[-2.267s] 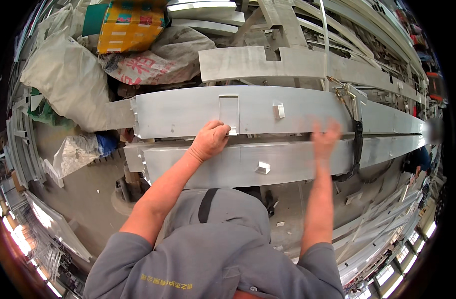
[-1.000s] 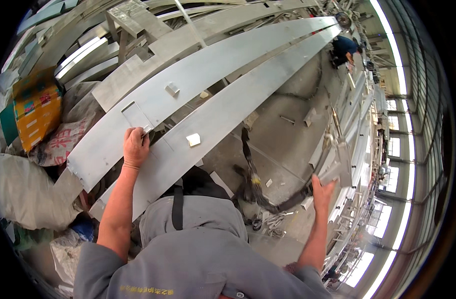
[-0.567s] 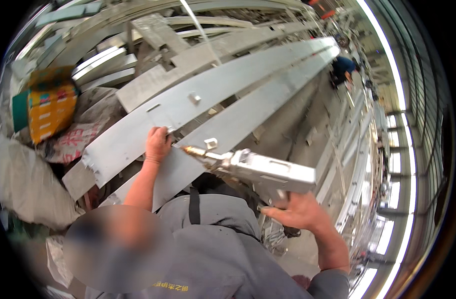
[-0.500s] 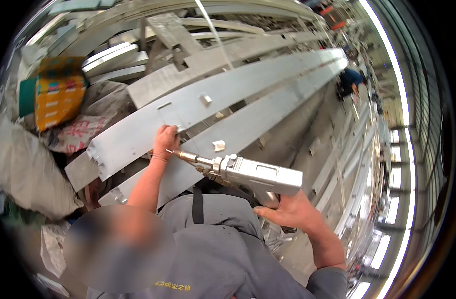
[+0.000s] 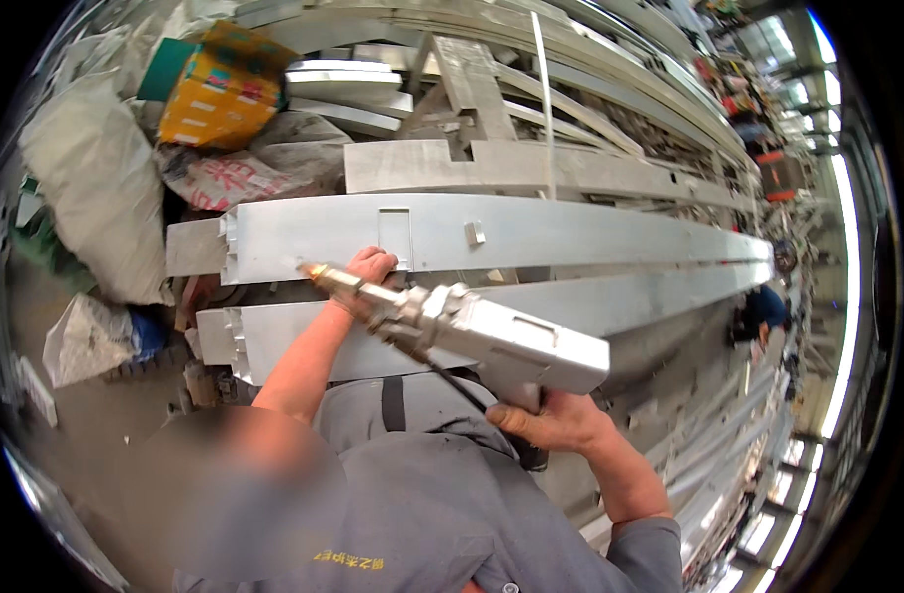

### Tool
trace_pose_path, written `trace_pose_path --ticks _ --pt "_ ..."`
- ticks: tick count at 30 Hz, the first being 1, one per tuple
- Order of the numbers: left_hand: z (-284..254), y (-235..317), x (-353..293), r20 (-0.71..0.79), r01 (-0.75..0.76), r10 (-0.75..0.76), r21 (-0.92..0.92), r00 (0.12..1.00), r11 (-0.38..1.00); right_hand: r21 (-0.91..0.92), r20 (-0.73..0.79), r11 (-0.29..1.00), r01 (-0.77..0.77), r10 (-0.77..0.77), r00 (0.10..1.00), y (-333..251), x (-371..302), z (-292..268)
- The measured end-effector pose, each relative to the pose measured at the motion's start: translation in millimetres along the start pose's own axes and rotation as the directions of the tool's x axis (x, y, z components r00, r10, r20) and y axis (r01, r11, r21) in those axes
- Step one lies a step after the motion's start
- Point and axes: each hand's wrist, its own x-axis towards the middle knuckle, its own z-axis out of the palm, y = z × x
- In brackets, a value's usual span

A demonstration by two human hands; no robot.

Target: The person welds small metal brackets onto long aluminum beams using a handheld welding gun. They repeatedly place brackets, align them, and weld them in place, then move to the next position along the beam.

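My right hand (image 5: pixel 561 420) is wrapped round the grip of a silver handheld welding gun (image 5: pixel 531 341) with a brass-coloured nozzle. The gun points up and left, its tip blurred and above the metal beams. A dark cable runs beneath it. Two long flat silver beams lie side by side in front of me, a far beam (image 5: pixel 610 229) and a near beam (image 5: pixel 610 301). My left hand (image 5: pixel 373 263) bunches its fingers at the far beam's near edge, beside a thin rectangular outline (image 5: pixel 396 232). The gun partly covers that hand. A small metal block (image 5: pixel 475 233) stands on the far beam.
Beyond the beams, notched metal lengths (image 5: pixel 571 170) are stacked, with a thin pale rod (image 5: pixel 544 109) across them. An orange box (image 5: pixel 225 89) and white sacks (image 5: pixel 101 188) lie left. Far right, a person (image 5: pixel 763 311) crouches near more metal lengths.
My view has turned, so the beams now run nearly level across it. The gun's nozzle has come up across my left hand. My left hand stays by the far beam's edge.
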Motion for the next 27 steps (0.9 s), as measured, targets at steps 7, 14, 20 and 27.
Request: trace_pose_path --ticks 7,14,20,27 --pt "-4 31 3 -0.088 0.107 -0.092 0.179 0.992 0.978 0.465 0.49 0.881 0.086 -0.337 0.804 33 37 -11" --pt "-3 47 7 -0.154 0.143 -0.095 0.344 0.983 0.928 0.643 0.578 0.754 -0.134 -0.364 0.73 58 40 -32" --pt "8 29 -7 -0.14 0.169 -0.136 0.261 0.981 0.951 0.54 0.359 0.81 -0.23 0.026 0.933 39 25 -61" --pt "3 37 6 -0.185 0.073 -0.032 0.222 0.982 0.972 0.507 -0.055 0.803 -0.315 0.394 0.917 103 20 -49"
